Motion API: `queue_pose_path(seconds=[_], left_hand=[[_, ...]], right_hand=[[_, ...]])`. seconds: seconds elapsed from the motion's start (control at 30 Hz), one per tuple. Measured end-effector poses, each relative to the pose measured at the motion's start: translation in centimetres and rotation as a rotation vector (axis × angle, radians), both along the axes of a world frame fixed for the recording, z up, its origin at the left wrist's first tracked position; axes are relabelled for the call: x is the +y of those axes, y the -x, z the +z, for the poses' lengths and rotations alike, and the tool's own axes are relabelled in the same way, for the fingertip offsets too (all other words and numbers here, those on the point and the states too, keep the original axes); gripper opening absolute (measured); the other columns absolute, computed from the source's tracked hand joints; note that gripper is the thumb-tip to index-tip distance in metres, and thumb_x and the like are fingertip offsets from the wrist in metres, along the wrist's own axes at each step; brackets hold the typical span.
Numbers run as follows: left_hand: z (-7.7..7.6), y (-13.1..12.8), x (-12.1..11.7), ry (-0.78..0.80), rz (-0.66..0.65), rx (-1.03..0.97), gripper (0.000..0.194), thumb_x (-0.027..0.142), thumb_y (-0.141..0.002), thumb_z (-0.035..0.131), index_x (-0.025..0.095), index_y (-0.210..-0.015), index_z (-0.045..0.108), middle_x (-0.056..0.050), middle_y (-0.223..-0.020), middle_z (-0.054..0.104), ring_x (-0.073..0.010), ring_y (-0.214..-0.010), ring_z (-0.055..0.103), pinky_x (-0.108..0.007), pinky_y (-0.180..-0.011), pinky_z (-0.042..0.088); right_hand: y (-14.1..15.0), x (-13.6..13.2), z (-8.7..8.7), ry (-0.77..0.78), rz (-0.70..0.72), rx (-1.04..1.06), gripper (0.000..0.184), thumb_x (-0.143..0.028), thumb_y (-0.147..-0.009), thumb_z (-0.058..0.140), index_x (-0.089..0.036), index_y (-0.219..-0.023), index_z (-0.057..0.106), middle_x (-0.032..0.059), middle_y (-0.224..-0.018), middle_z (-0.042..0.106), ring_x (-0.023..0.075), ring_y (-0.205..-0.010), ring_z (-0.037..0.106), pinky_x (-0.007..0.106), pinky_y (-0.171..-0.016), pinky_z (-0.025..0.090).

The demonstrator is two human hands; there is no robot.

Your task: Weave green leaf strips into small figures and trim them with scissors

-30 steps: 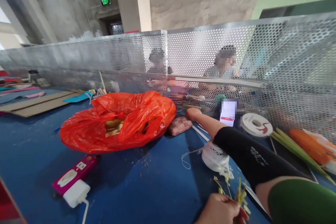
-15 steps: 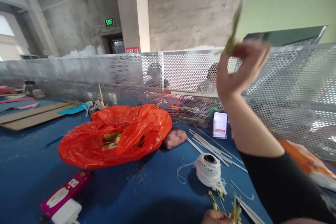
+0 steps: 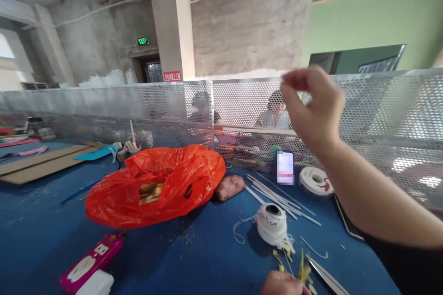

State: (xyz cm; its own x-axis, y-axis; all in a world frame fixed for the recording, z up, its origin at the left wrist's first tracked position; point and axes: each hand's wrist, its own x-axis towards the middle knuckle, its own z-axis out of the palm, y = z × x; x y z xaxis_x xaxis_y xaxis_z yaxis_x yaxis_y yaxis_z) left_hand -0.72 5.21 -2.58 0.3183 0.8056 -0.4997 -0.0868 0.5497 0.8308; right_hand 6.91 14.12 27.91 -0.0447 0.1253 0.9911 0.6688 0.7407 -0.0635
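My right hand (image 3: 311, 106) is raised in front of the perforated metal screen, thumb and forefinger pinched together. Whatever is in the pinch, if anything, is too fine to make out. Low at the bottom edge, my left hand (image 3: 284, 283) is closed on yellow-green dried plant strips (image 3: 303, 269); part of that hand is cut off by the frame. Close beside them lie scissors (image 3: 325, 276), partly out of view. A spool of white thread (image 3: 272, 226) stands just beyond, its loose thread trailing near the strips.
An open red plastic bag (image 3: 138, 207) holds dried plant pieces. Behind the spool are white sticks (image 3: 277, 196), a checked pouch (image 3: 230, 187), a phone (image 3: 285, 168) and a ribbon reel (image 3: 315, 180). A purple power strip (image 3: 92, 262) lies front left. People sit behind the perforated screen (image 3: 166, 106).
My right hand has turned, and the green strip seen in its fingers before no longer shows there. My left hand stays low, holding the strips. The view has tilted slightly upward.
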Motion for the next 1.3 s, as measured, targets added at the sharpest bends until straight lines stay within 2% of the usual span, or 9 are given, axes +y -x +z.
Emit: queue_pose_path(seconds=[0.13,0.27,0.37,0.43,0.83,0.93,1.13,1.2,1.3], left_hand=[[2.3,-0.4,-0.7,0.052,0.009,-0.013,0.030,0.019,-0.087,0.045,0.018,-0.059,0.051,0.003,-0.045,0.045,-0.0103,-0.037,0.040,-0.025,-0.046,0.031],[4.4,0.4,-1.7,0.013,0.092,-0.120,0.019,0.026,-0.085,0.054,0.016,-0.070,0.054,0.005,-0.052,0.047,-0.0073,-0.039,0.041,-0.022,-0.041,0.028],[5.5,1.0,-1.9,0.030,0.091,-0.168,0.018,0.028,-0.084,0.059,0.015,-0.072,0.055,0.005,-0.054,0.049,-0.0059,-0.041,0.044,-0.019,-0.043,0.031],[5.9,1.2,-1.9,0.028,0.086,-0.187,0.015,0.025,-0.084,0.058,0.015,-0.074,0.056,0.005,-0.056,0.050,-0.0051,-0.042,0.046,-0.017,-0.044,0.032],[7.3,3.1,-1.2,-0.009,0.008,-0.335,0.011,0.021,-0.087,0.057,0.012,-0.080,0.059,0.002,-0.063,0.050,-0.0066,-0.048,0.049,-0.017,-0.045,0.038],[8.2,4.1,-0.9,-0.057,0.036,-0.285,0.009,0.018,-0.087,0.057,0.012,-0.080,0.060,0.002,-0.063,0.051,-0.0069,-0.048,0.049,-0.017,-0.045,0.040],[9.4,4.8,-0.8,-0.122,0.132,-0.127,0.009,0.015,-0.086,0.057,0.012,-0.079,0.061,0.002,-0.063,0.052,-0.0069,-0.048,0.050,-0.018,-0.043,0.043],[9.3,4.6,-0.9,-0.132,0.145,-0.085,0.009,0.015,-0.086,0.056,0.012,-0.079,0.061,0.002,-0.062,0.052,-0.0069,-0.047,0.050,-0.018,-0.043,0.044],[9.0,4.2,-1.0,-0.148,0.148,-0.042,0.010,0.016,-0.087,0.055,0.011,-0.079,0.060,0.002,-0.062,0.052,-0.0069,-0.047,0.049,-0.018,-0.043,0.043]], right_hand=[[-5.0,-5.9,-9.7,0.248,-0.052,-0.003,0.010,-0.027,-0.090,0.055,-0.032,-0.094,0.063,0.0031,-0.092,0.069,0.0265,-0.089,0.067,0.042,-0.077,0.053],[-10.0,-9.5,-18.1,0.612,-0.077,0.072,0.012,-0.034,-0.088,0.056,-0.027,-0.087,0.066,0.0029,-0.084,0.071,0.0236,-0.079,0.068,0.035,-0.070,0.053],[-12.1,-11.6,-22.8,0.868,-0.115,0.119,0.019,-0.038,-0.087,0.055,-0.025,-0.088,0.069,0.0036,-0.083,0.073,0.0232,-0.078,0.068,0.032,-0.067,0.053],[-12.5,-12.2,-24.5,0.958,-0.100,0.124,0.021,-0.037,-0.087,0.054,-0.022,-0.088,0.069,0.0045,-0.085,0.073,0.0228,-0.079,0.068,0.033,-0.071,0.052],[-8.2,-9.3,-27.6,1.146,0.201,-0.033,0.022,-0.020,-0.085,0.054,-0.023,-0.098,0.071,0.0027,-0.095,0.075,0.0184,-0.086,0.070,0.029,-0.076,0.052],[-9.3,-9.7,-27.2,1.197,0.090,-0.192,0.019,-0.022,-0.087,0.054,-0.024,-0.099,0.069,0.0028,-0.092,0.075,0.0194,-0.085,0.069,0.029,-0.073,0.050],[-15.5,-13.0,-25.6,1.338,-0.395,-0.647,0.013,-0.029,-0.086,0.056,-0.022,-0.092,0.065,0.0091,-0.091,0.069,0.0251,-0.077,0.067,0.032,-0.062,0.044],[-17.2,-14.6,-26.1,1.363,-0.428,-0.678,0.016,-0.034,-0.084,0.058,-0.022,-0.093,0.064,0.0096,-0.089,0.067,0.0261,-0.076,0.066,0.033,-0.062,0.045],[-18.3,-16.3,-27.4,1.333,-0.403,-0.617,0.036,-0.025,-0.082,0.054,-0.022,-0.118,0.058,0.0106,-0.099,0.066,0.0252,-0.082,0.067,0.033,-0.068,0.047]])
